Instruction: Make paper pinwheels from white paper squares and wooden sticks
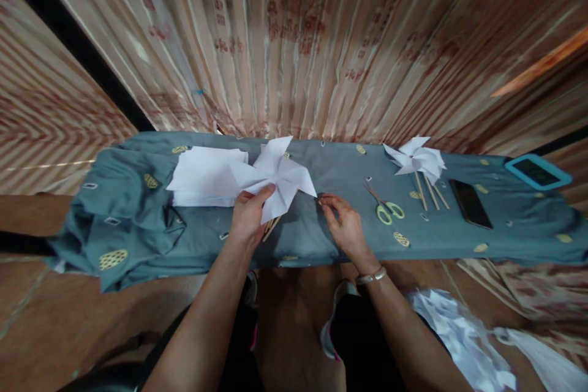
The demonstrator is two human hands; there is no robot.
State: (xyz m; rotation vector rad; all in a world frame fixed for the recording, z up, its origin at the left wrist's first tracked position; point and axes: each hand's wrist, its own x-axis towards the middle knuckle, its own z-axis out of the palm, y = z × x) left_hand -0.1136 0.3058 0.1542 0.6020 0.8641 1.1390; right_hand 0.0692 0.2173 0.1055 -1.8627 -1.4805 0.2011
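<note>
Between the thumb and fingers of my left hand is a white paper pinwheel, its pointed blades spread out and my thumb near its middle. Several thin wooden sticks show below it on the cloth, their upper ends hidden by the paper. To the right, my right hand is closed in a pinch just above the cloth. Something tiny and yellowish shows at its fingertips, too small to name. A stack of white paper sheets lies left of the pinwheel, partly under a blade.
Scissors with green handles lie right of my right hand. Farther right are finished pinwheels on sticks, a black phone and a blue-framed device. A patterned green cloth covers the narrow table. Paper scraps in a plastic bag sit below.
</note>
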